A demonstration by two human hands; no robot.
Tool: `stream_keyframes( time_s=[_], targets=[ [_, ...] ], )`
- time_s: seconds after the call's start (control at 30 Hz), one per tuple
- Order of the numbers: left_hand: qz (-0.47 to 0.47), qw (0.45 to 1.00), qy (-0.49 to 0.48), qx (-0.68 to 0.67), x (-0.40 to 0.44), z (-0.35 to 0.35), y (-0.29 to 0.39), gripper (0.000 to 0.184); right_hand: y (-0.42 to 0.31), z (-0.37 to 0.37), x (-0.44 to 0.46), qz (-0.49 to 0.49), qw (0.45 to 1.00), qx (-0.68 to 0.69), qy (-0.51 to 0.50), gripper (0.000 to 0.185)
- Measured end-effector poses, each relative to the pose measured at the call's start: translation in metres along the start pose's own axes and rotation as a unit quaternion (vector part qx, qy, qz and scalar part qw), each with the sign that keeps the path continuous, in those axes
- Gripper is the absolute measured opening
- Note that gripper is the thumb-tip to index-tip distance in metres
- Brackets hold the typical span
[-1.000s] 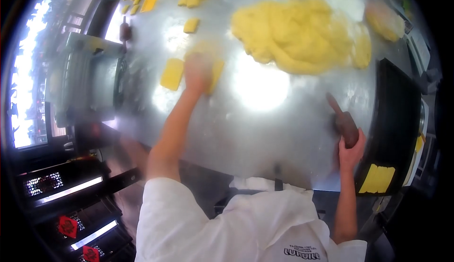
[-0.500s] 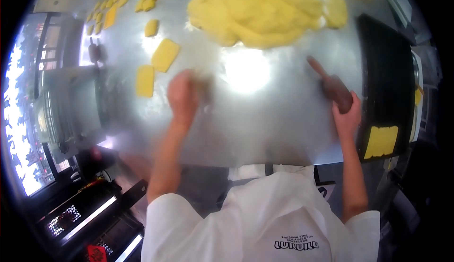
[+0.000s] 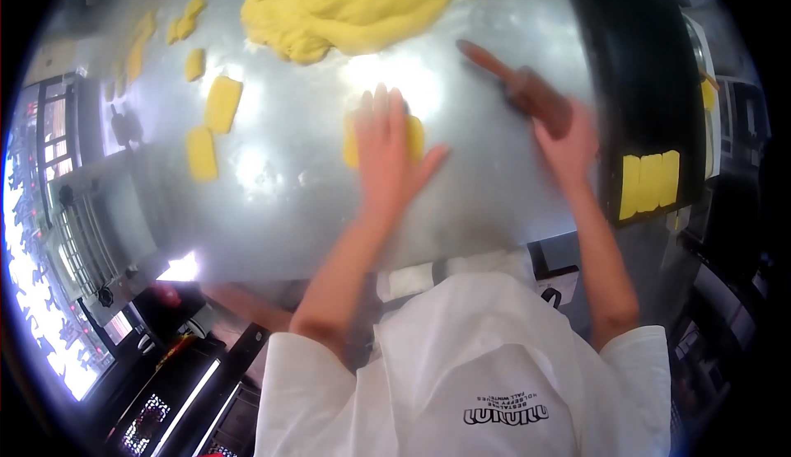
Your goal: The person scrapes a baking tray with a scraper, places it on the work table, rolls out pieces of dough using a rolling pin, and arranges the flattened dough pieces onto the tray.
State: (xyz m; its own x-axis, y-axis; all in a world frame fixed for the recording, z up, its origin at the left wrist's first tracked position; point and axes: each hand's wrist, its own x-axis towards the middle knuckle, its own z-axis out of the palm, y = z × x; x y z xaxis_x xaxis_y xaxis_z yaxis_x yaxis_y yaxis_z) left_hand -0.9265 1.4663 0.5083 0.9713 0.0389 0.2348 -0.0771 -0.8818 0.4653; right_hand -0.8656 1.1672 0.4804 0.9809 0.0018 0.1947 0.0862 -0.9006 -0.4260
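Note:
My left hand (image 3: 386, 144) lies flat, fingers stretched out, on top of a yellow piece of dough (image 3: 416, 140) on the metal table (image 3: 305, 234). Most of that piece is hidden under the palm. Toward the table's right side, my right hand (image 3: 570, 144) is wrapped round one end of a brown rolling pin (image 3: 519, 86). The pin's far handle points up and to the left. A large mound of yellow dough (image 3: 354, 8) sits beyond both hands. Two flattened dough pieces (image 3: 222, 104) rest left of my left hand.
At the right edge stands a black tray (image 3: 643, 70) with flat yellow dough sheets (image 3: 649, 183) at its near end. Smaller dough pieces (image 3: 188, 20) are spread at the far left. Another rolling pin (image 3: 125, 126) lies by the left edge.
My left hand, blurred and closed before, is now spread flat on a dough piece farther right. My right hand still grips the rolling pin. The whole view has shifted.

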Motion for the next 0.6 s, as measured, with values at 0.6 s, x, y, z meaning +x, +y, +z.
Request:
stream_keyframes(
  time_s=[0.6],
  targets=[
    [0.048,0.997,-0.051,0.043,-0.014,0.037,-0.02,0.077,-0.006,0.009,-0.003,0.025,0.999,-0.008,0.029,0.071]
  ],
)
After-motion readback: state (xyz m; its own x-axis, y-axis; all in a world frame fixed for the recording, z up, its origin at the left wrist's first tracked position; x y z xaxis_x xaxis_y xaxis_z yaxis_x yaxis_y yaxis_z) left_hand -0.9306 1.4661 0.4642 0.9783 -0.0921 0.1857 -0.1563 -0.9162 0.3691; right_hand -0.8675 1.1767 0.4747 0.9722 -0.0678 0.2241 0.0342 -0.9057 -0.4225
